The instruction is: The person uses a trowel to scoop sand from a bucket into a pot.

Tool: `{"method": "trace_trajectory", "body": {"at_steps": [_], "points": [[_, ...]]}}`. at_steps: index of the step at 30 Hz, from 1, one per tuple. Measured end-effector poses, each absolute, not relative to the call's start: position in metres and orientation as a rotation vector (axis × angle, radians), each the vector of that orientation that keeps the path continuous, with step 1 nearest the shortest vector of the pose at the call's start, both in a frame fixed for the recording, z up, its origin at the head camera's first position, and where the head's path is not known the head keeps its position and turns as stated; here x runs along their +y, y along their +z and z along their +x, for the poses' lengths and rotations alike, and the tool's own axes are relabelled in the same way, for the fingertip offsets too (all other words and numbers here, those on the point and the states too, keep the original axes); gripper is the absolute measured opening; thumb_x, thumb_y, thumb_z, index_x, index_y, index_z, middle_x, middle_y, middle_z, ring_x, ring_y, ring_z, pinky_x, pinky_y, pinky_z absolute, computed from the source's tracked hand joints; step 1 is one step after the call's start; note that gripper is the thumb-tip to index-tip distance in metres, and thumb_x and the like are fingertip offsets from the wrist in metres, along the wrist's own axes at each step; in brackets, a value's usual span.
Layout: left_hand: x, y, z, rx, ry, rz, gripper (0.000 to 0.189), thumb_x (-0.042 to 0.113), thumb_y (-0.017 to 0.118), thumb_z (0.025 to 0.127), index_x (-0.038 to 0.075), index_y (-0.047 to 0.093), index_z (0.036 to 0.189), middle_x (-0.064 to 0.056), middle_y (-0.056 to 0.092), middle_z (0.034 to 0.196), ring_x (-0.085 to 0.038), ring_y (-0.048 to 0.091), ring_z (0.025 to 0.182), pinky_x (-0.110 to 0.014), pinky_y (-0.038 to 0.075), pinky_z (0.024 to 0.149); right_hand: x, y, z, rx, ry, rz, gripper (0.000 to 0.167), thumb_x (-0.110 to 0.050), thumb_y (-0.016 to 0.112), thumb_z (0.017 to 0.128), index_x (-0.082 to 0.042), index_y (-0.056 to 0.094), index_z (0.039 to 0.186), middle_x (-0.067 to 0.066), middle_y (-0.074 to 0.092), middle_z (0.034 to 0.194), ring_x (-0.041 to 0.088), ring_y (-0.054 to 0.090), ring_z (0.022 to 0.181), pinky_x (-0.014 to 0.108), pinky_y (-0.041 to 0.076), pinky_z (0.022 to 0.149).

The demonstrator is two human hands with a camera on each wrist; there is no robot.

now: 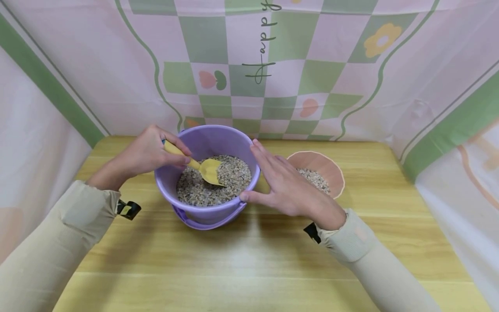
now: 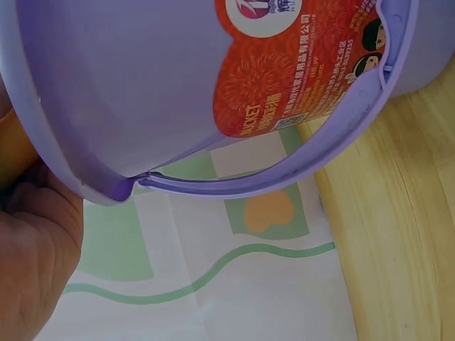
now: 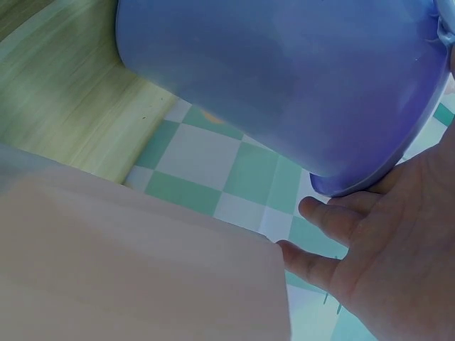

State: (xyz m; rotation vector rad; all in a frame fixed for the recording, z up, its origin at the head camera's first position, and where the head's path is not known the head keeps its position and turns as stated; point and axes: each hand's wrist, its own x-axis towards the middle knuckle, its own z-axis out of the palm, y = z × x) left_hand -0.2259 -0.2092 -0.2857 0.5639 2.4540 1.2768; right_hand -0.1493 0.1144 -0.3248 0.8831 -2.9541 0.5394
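Observation:
A purple bucket (image 1: pixel 202 138) holds a bed of small grey-brown gravel (image 1: pixel 235 173). Reaching over its left rim, my left hand (image 1: pixel 146 149) grips the handle of a yellow scoop (image 1: pixel 211 170). The scoop's blade points down to the right, its tip in the gravel. On the opposite side, my right hand (image 1: pixel 290 186) rests at the bucket's rim with fingers extended and the thumb on the near edge. In the right wrist view, fingertips meet the outside of the rim. The lowered bucket handle (image 2: pixel 284 174) shows in the left wrist view beside a red label (image 2: pixel 270 78).
A pink scalloped bowl (image 1: pixel 317 160) with paler gravel (image 1: pixel 313 178) stands just right of the bucket, partly behind my right hand. Both containers sit on a wood-grain table (image 1: pixel 241 268). A checkered cloth (image 1: pixel 284 39) hangs along the back, with pale cloth at both sides.

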Motion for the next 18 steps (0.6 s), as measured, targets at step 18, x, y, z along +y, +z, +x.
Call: {"method": "trace_trajectory", "body": {"at_steps": [18], "points": [[-0.2065,-0.2889,-0.2228,2.433,1.325,0.555,0.03,0.022,0.084,0.08,0.002,0.075,0.1,-0.014,0.076,0.091,-0.035,0.074,0.08,-0.039,0.062,0.077,0.1143,-0.3262,-0.1497,-2.949,0.543,0.879,0.104,-0.076,0.045,0.09,-0.021,-0.009,0.159,-0.005,-0.014,0.164,0.023,0.008,0.152,0.051,0.016,0.123]]}}
